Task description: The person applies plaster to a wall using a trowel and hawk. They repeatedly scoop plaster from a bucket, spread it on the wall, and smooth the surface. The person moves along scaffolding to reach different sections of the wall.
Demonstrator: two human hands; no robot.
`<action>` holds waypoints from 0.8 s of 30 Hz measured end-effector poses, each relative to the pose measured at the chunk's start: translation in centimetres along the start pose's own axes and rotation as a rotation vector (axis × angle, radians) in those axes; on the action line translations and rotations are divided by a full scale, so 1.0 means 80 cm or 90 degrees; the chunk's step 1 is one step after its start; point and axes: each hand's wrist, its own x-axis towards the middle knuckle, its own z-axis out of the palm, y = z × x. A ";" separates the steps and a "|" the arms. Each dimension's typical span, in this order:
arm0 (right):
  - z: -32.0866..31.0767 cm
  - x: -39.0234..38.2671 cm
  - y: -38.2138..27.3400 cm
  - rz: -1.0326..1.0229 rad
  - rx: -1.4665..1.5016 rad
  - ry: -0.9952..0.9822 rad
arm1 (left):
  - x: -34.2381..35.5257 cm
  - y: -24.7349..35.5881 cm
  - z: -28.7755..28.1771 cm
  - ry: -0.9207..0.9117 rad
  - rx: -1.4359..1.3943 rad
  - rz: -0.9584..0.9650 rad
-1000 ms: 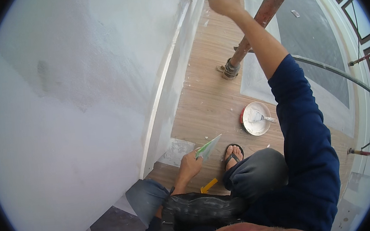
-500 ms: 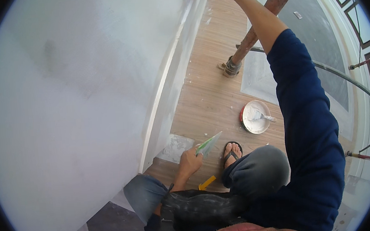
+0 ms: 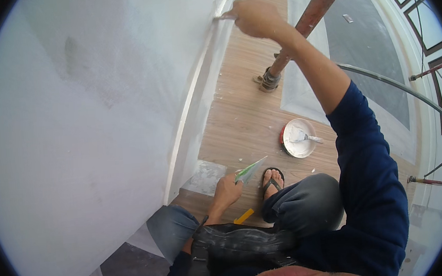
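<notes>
My left hand is closed round a pointed, clear plastic piece with green on it, perhaps a bag, its tip pointing up and right; I cannot tell what it contains. High in the picture, my right hand has its fingers curled with one finger reaching out. That fingertip touches the top edge of the white baseboard, along the foot of the pale, patchy wall. No tool shows in this hand, though the inside of the curled fingers is hidden.
A round tub of white paste with a putty knife in it stands on the wood-look floor, beyond my sandalled foot. A rusty scaffold leg slants beside my right forearm. A curved metal bar crosses at right.
My right hand has slid along the baseboard's top edge toward me, coming down from the upper rim of the picture. My left hand keeps its hold, nearly still. The view has shifted slightly.
</notes>
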 end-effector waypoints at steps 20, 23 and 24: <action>0.092 -0.050 -0.008 0.127 0.070 0.297 | -0.011 -0.004 -0.014 0.012 0.022 0.009; 0.052 0.029 0.042 0.135 0.056 0.251 | -0.003 -0.011 -0.008 -0.004 0.028 0.038; 0.039 0.046 0.042 0.104 0.085 0.243 | -0.003 -0.009 -0.009 -0.009 0.031 0.040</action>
